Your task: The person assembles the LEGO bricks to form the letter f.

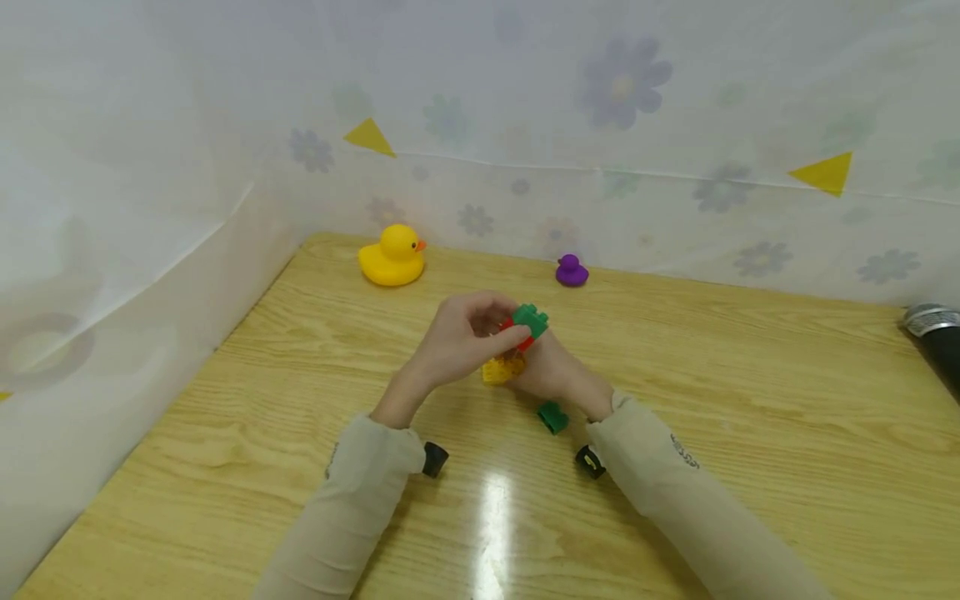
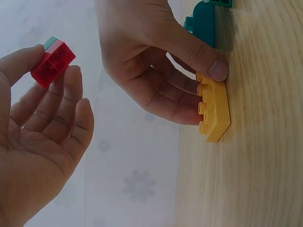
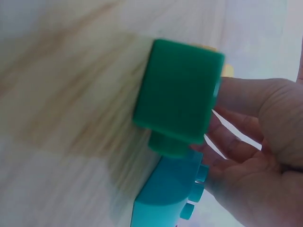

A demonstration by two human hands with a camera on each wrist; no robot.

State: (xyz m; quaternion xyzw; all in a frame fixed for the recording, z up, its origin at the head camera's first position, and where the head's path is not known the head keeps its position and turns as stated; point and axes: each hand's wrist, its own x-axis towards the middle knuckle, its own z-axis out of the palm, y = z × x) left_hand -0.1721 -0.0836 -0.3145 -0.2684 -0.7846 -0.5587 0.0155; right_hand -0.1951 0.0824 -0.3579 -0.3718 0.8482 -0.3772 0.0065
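A yellow duck [image 1: 392,262] and a purple duck [image 1: 572,273] sit left of a dark microphone [image 1: 942,345]

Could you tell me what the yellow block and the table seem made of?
Yellow block: probably hard plastic, with smooth faces, soft sheen and moulded studs. Table: wood or printed laminate, from its grain; the bright reflection suggests a glossy finish.

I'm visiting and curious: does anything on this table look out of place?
The microphone at the head view's right edge: it seems out of place on a table with toy bricks and ducks. I see nothing spilled or damaged.
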